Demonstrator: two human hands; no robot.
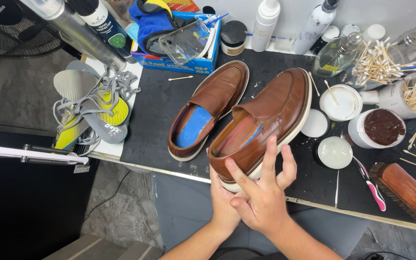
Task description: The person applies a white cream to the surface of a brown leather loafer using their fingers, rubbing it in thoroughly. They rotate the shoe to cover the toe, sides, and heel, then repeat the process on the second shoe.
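Two brown leather slip-on shoes lie on a black mat. The nearer shoe has a white sole, and its heel hangs over the table's front edge. My left hand cups that heel from below and is mostly hidden behind my right hand. My right hand rests against the heel's outer side with its fingers spread across the leather and sole. The second shoe lies just to the left, apart from both hands, showing a blue insole.
To the right are an open jar of brown polish, a tin of pale wax, a white lid, a pink toothbrush and a wooden brush. Cotton swabs and bottles stand behind. Insoles with grey laces lie left.
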